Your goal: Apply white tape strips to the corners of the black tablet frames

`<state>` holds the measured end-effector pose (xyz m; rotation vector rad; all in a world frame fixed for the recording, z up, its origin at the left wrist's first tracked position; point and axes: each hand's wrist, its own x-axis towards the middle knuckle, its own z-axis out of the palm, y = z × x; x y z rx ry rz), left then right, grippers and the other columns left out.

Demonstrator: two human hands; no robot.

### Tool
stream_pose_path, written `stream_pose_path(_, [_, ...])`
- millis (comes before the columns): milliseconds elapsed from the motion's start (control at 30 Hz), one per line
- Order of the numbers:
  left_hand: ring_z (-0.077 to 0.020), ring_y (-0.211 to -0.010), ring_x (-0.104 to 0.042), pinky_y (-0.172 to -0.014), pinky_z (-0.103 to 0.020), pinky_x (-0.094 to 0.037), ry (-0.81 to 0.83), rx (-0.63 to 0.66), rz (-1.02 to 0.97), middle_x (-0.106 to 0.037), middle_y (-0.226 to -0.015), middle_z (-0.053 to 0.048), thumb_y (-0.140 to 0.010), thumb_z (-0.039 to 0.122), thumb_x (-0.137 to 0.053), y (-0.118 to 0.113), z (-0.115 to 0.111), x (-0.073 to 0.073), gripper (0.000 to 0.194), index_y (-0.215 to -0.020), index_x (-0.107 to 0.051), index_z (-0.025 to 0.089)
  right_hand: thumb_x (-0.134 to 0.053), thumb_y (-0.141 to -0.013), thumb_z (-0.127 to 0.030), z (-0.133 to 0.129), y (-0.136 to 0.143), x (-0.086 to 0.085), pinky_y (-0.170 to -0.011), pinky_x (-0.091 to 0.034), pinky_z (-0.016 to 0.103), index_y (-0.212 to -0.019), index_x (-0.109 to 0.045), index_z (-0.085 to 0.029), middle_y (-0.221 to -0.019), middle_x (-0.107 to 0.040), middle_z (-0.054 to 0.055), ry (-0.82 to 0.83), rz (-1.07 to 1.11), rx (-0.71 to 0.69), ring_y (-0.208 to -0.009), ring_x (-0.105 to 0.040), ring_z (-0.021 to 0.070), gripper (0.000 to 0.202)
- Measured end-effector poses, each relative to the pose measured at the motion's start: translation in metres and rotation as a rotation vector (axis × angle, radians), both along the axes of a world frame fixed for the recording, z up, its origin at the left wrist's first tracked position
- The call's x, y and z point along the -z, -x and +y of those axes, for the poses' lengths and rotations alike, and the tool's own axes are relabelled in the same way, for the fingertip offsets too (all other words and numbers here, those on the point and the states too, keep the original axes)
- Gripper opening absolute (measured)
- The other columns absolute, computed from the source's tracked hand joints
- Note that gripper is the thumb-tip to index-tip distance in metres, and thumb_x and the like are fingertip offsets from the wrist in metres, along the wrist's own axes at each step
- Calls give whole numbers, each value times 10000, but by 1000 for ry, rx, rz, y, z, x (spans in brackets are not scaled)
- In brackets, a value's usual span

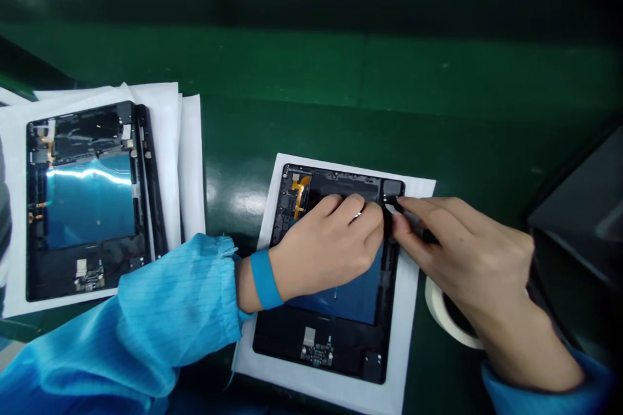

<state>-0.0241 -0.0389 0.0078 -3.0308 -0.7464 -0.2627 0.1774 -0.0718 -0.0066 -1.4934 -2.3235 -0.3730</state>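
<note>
An opened tablet (350, 350) lies on a white sheet (413, 311), its blue inner panel, orange flex cable (300, 198) and small circuit board (317, 351) showing. Over its upper middle rests my left hand (335, 243), fingers curled down, with a ring and a blue wrist strap (266, 280); its fingertips are hidden. At the tablet's upper right corner, my right hand (452, 246) pinches a small white strip (392, 209) between thumb and index finger. The strip lies beside a black part in that corner.
To the left, more opened tablets (90, 201) lie stacked with white sheets (189, 168). A roll of white tape (445, 318) sits under my right wrist. A dark, flat-sided object (584, 207) stands at the right edge. The table (292, 123) is green.
</note>
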Motion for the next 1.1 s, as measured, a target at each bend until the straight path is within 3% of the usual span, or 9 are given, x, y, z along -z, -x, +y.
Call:
stream_pose_path(367, [-248,-1019,-577,-812,-368,-444,6,0,-9,-637,-1121,-128,-999,140,-395,0,0,0,317,-1194,-626,47,-655,-870,-196,1,0,2,-594,-433,272,-999,-651,-160,-891,-725,43,85,103,-9,-762,-667,160,134])
stream_pose_path(600, [-234,-959,-590,-776,-364,-434,0,-8,-56,-647,-1075,-126,-1003,139,-385,-1,-2,2,316,-1129,-665,61,-608,-900,-196,1,-1,6,-643,-475,251,-956,-678,-177,-890,-693,43,174,229,-49,-750,-644,135,92])
stream_pose_path(833, [-228,-964,-590,-767,-354,-428,15,-18,-84,-644,-1075,-129,-1004,133,-379,-1,-4,7,320,-1094,-682,84,-577,-926,-210,-5,2,-11,-590,-386,298,-909,-698,-143,-855,-689,40,165,-77,-104,-656,-562,133,140])
stream_pose_path(967, [-244,-978,-578,-769,-362,-424,16,-8,-59,-640,-1043,-125,-1002,139,-377,0,-3,6,314,-1121,-656,58,-542,-941,-232,-9,13,-17,-598,-354,338,-1041,-698,-123,-815,-668,40,170,-247,-64,-645,-509,164,216])
stream_pose_path(1100, [-252,-1012,-558,-789,-365,-426,29,-5,10,-625,-1058,-122,-996,169,-407,2,1,4,292,-1177,-609,61,-530,-936,-250,-22,18,-18,-638,-368,348,-1226,-628,-137,-949,-691,60,177,-224,31,-740,-555,197,327])
